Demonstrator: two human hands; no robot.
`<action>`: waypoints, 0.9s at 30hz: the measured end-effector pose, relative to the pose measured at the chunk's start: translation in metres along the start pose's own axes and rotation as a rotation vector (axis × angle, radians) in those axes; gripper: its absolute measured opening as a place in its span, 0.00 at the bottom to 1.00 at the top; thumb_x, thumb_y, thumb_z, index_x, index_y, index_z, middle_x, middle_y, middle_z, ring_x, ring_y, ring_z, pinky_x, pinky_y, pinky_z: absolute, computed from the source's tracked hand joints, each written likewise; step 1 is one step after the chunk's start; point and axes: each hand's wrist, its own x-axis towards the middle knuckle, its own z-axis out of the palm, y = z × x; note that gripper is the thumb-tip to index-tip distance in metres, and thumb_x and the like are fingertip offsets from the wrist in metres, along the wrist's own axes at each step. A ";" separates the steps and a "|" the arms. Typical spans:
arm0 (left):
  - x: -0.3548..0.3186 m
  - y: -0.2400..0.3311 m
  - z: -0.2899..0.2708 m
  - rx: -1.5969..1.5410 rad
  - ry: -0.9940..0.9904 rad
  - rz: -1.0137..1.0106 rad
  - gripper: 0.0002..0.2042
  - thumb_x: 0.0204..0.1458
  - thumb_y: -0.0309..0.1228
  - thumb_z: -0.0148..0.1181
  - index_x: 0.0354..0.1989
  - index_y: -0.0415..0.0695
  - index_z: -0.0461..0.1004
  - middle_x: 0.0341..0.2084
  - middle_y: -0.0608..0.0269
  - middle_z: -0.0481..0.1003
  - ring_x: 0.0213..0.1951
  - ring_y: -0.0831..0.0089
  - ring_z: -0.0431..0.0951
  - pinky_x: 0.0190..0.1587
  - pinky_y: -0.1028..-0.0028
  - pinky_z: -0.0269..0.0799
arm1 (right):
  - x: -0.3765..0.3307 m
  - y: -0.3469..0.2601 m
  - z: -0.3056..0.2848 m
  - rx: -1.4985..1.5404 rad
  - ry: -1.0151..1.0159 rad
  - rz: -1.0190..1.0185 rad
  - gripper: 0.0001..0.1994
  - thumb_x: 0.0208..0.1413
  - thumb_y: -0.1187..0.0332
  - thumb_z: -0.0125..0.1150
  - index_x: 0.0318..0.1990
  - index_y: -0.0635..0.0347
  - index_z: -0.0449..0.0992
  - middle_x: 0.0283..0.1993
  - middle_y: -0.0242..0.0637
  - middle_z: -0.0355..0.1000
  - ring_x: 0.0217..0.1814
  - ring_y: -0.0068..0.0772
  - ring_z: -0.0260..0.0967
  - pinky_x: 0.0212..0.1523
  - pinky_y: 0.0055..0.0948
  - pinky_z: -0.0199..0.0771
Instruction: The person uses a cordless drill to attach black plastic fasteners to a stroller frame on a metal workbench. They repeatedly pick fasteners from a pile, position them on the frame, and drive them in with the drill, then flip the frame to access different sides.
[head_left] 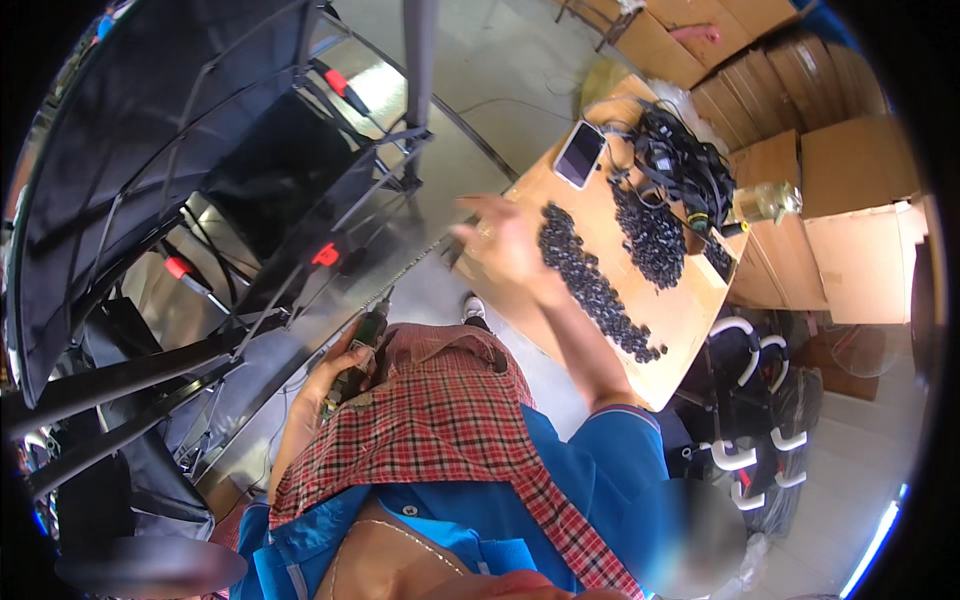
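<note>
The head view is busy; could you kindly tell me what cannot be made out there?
In the head view:
Right hand: blur hides whether it holds anything.
Green tool: partly covered by the left hand.
Black pieces: too small to tell exact shapes.
Cardboard boxes: cut off by the top edge.

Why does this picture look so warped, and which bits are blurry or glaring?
In the head view, a fisheye lens bends straight edges toward a black rim; in the same view, the right hand is smeared, probably by motion, while the left hand on the green power tool looks crisper; also in the head view, a bright strip glares at lower right.
</note>
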 end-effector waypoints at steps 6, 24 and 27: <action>0.030 0.035 0.071 0.011 -0.088 -0.042 0.42 0.50 0.37 0.63 0.71 0.47 0.46 0.31 0.60 0.72 0.27 0.73 0.73 0.27 0.76 0.69 | -0.117 0.163 -0.110 -0.348 0.217 0.476 0.09 0.47 0.73 0.66 0.38 0.61 0.78 0.39 0.45 0.75 0.42 0.48 0.73 0.46 0.38 0.73; 0.133 0.085 0.238 0.487 -0.472 -0.003 0.49 0.43 0.50 0.65 0.72 0.45 0.45 0.48 0.55 0.68 0.34 0.71 0.76 0.36 0.74 0.70 | -0.135 0.181 -0.148 0.998 0.407 0.572 0.05 0.52 0.83 0.62 0.35 0.65 0.75 0.36 0.40 0.78 0.36 0.27 0.76 0.42 0.25 0.77; 0.135 0.094 0.265 0.411 -0.558 -0.097 0.50 0.44 0.44 0.66 0.72 0.47 0.41 0.33 0.59 0.72 0.21 0.77 0.74 0.23 0.78 0.69 | -0.129 0.175 -0.140 1.385 0.270 0.515 0.06 0.54 0.81 0.61 0.40 0.66 0.76 0.35 0.40 0.77 0.35 0.28 0.76 0.41 0.25 0.78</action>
